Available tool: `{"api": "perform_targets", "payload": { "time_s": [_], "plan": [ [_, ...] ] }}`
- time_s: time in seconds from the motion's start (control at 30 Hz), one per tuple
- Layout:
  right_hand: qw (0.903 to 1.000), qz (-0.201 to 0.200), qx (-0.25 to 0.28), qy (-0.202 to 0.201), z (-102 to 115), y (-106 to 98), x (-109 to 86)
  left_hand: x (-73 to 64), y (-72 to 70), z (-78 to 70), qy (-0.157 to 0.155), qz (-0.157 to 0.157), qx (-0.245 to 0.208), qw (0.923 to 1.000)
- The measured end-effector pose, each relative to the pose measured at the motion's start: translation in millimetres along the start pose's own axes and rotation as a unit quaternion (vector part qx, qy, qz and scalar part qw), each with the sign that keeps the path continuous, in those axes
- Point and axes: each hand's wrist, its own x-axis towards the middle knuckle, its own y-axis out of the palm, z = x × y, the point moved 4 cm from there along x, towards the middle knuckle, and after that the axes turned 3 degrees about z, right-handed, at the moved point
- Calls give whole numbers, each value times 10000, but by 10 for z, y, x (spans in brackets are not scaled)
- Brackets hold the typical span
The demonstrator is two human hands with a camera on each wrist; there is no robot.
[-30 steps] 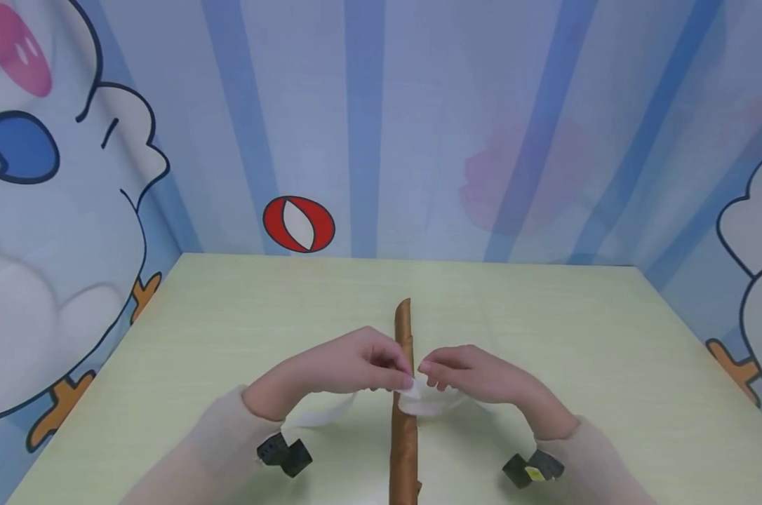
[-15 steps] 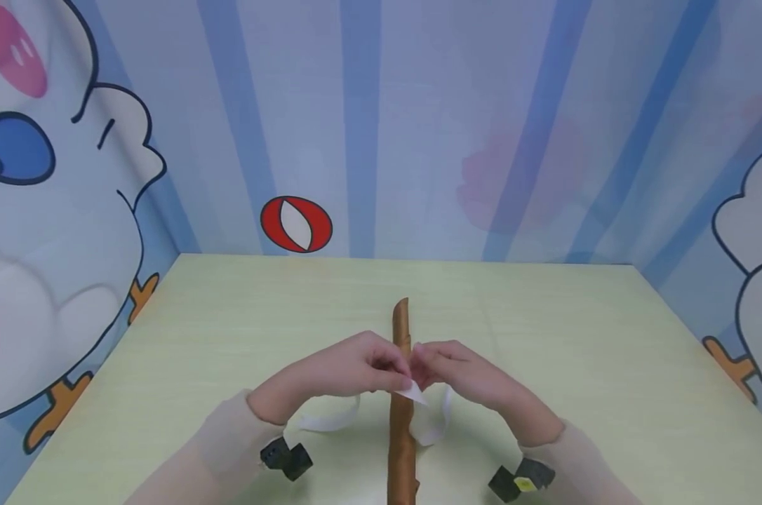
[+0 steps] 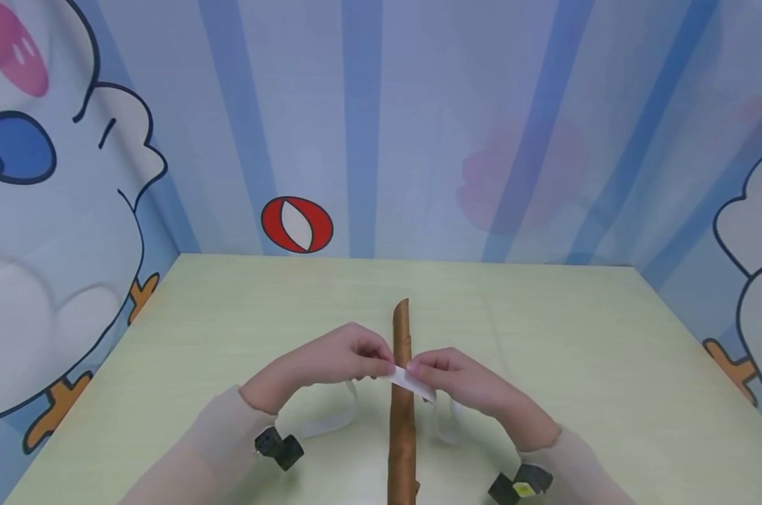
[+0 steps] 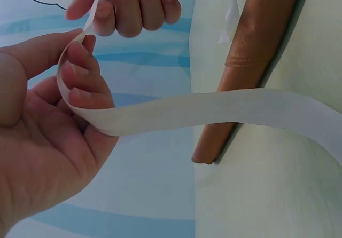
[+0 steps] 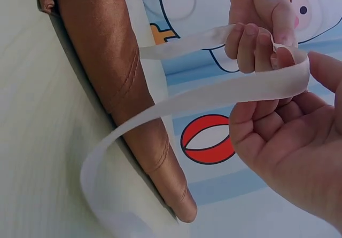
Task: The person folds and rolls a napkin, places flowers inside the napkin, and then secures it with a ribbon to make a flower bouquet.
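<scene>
A white ribbon (image 3: pixel 412 384) stretches between my two hands, just above a brown leather-like stick (image 3: pixel 402 449) with stitched seams. My left hand (image 3: pixel 337 356) pinches the ribbon between thumb and fingers, left of the stick. Opposite it, my right hand (image 3: pixel 466 379) also pinches the ribbon with thumb and forefinger. In the left wrist view the ribbon (image 4: pixel 176 111) curves past my left fingers and crosses in front of the stick (image 4: pixel 256 40). From my right hand (image 5: pixel 299 147), in the right wrist view, a loop of ribbon (image 5: pixel 224 91) hangs down toward the tabletop.
The stick lies lengthwise on a pale green table (image 3: pixel 513 315). Behind and beside the table rise light blue striped walls (image 3: pixel 419 126) with cartoon figures and a red-and-white ball print (image 3: pixel 297 224). Small black devices (image 3: pixel 278 449) sit on both wrists.
My left hand has shifted slightly left and away. The right hand has come in and now pinches the ribbon, which spans the gap between the hands. The stick stays put.
</scene>
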Motion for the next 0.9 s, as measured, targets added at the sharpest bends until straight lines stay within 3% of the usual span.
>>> {"api": "perform_targets", "payload": {
  "time_s": [0.2, 0.43, 0.63, 0.9],
  "plan": [
    [9998, 22, 127, 129, -69, -100, 6, 20, -106, 67, -108, -151, 10, 9998],
    [9975, -136, 399, 571, -152, -386, -34, 69, -313, 151, -323, -280, 43, 9991],
    [9960, -388, 104, 796, -184, -678, -2, 116, -519, 301, -557, -610, -1, 9966],
    [9881, -945, -427, 1133, -303, -1031, 181, 244, -730, 465, -877, -981, 104, 9912]
  ]
}}
